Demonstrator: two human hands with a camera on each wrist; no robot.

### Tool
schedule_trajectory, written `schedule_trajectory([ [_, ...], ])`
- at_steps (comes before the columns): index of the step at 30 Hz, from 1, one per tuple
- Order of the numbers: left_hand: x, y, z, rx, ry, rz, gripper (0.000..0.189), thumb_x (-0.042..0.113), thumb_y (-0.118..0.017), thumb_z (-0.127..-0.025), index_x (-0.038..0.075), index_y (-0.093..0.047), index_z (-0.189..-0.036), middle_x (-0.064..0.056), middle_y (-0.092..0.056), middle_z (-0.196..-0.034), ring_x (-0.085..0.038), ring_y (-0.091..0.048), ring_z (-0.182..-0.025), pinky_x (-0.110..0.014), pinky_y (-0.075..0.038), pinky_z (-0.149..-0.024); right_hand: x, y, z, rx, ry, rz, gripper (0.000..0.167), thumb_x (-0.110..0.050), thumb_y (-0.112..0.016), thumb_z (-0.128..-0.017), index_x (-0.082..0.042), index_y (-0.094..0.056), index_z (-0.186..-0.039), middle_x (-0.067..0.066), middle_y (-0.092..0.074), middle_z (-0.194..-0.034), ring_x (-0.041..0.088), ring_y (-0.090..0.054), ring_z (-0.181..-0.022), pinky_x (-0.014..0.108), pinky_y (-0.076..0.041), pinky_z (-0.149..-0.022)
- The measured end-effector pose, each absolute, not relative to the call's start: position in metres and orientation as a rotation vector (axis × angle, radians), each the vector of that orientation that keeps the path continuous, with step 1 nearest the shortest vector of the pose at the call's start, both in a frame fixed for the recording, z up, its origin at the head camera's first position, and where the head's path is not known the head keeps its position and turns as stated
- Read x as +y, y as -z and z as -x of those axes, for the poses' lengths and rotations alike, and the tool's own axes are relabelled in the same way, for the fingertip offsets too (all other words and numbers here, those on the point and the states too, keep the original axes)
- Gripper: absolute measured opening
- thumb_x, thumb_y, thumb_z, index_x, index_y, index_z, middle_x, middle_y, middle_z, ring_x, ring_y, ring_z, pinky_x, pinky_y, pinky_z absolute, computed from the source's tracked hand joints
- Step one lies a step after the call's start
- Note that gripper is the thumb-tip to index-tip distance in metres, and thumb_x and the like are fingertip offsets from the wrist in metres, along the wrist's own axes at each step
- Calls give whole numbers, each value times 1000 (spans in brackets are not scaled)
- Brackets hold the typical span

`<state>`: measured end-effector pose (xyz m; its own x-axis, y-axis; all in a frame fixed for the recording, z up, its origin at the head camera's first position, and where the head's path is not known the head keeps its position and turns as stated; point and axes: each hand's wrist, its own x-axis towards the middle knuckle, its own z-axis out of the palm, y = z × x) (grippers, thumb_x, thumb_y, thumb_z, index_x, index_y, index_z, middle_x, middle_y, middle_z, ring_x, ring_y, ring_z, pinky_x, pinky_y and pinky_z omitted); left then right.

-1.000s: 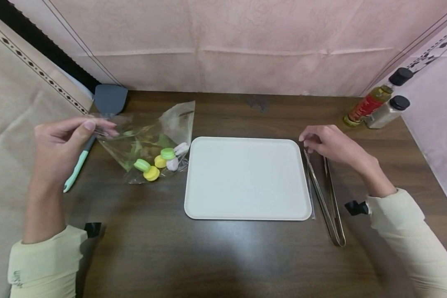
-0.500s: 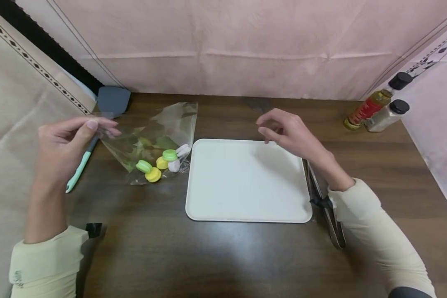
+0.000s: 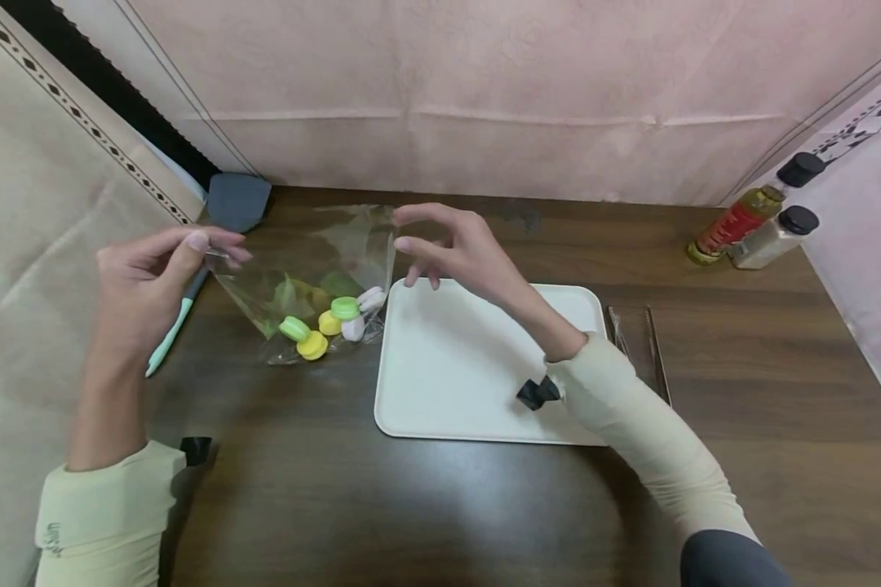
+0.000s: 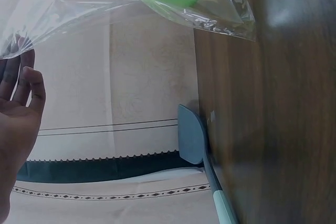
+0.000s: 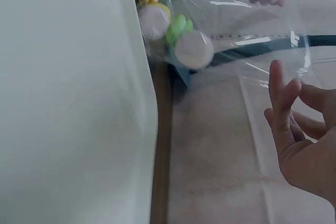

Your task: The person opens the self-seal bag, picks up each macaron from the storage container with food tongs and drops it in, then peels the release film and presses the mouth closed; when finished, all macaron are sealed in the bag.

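A clear plastic bag holds macarons in yellow, green and white, lying at its bottom near the table. My left hand pinches the bag's upper left corner between thumb and fingers. At the bag's upper right edge is my right hand, thumb and index finger parted, over the far left corner of a white tray. The right wrist view shows the fingers of my right hand extended close to the bag's edge, gripping nothing.
A spatula with a mint handle lies behind the left hand. Metal tongs lie right of the tray, partly hidden by the right sleeve. An oil bottle and a black-capped jar stand at the back right.
My right hand has moved left from beside the tongs, across the tray, to the bag's right edge. My left hand keeps its hold on the bag.
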<state>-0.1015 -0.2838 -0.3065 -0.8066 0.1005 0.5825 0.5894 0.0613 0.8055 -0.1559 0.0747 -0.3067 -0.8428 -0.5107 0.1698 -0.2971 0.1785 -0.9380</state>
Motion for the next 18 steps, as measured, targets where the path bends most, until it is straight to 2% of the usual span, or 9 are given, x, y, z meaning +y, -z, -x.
schedule_trajectory([
  [4,-283,309,103,-1997,1721,673,24,-4,-60,-109,-24,-74,-109,-2,-85,-97,-10,-79,-88,-20,-56,-83,61,311,162,2117,1831,739,29,-10,-70,-109,-1,-75,-137,16,-78,-128,27,-78,-73,31,-53,-59],
  [6,-282,310,104,-1988,1707,676,24,-5,-60,-109,-24,-74,-109,-2,-84,-96,-11,-79,-87,-21,-56,-83,56,313,164,2056,1886,720,25,-10,-70,-109,1,-78,-130,18,-79,-123,32,-78,-74,29,-53,-58],
  [9,-283,311,105,-1963,1720,702,22,-8,-60,-108,-26,-73,-109,-2,-84,-96,-11,-79,-87,-21,-57,-86,50,314,166,2031,1929,711,21,-9,-71,-109,1,-81,-124,17,-80,-115,37,-77,-74,30,-53,-57],
  [11,-284,312,105,-1955,1725,728,20,-10,-60,-107,-26,-72,-110,-3,-84,-98,-12,-79,-90,-22,-58,-90,47,313,165,2035,1944,717,20,-8,-71,-108,1,-82,-121,14,-81,-115,44,-76,-76,30,-54,-56],
  [14,-287,312,106,-2012,1639,747,16,-15,-63,-104,-25,-72,-111,0,-84,-102,-12,-78,-96,-21,-56,-96,45,313,164,2054,1949,735,19,-8,-71,-108,1,-82,-121,14,-81,-113,47,-76,-77,31,-55,-57],
  [16,-288,311,107,-2066,1541,748,13,-17,-66,-101,-23,-74,-110,4,-83,-104,-12,-76,-100,-21,-55,-98,44,313,164,2062,1956,746,20,-8,-71,-108,1,-82,-122,14,-82,-113,43,-76,-75,31,-54,-57],
  [18,-288,310,108,-2114,1440,738,12,-16,-68,-100,-19,-77,-108,8,-82,-104,-10,-75,-100,-21,-54,-98,45,314,164,2066,1964,752,20,-9,-71,-108,0,-82,-122,13,-82,-114,34,-77,-71,30,-54,-58],
])
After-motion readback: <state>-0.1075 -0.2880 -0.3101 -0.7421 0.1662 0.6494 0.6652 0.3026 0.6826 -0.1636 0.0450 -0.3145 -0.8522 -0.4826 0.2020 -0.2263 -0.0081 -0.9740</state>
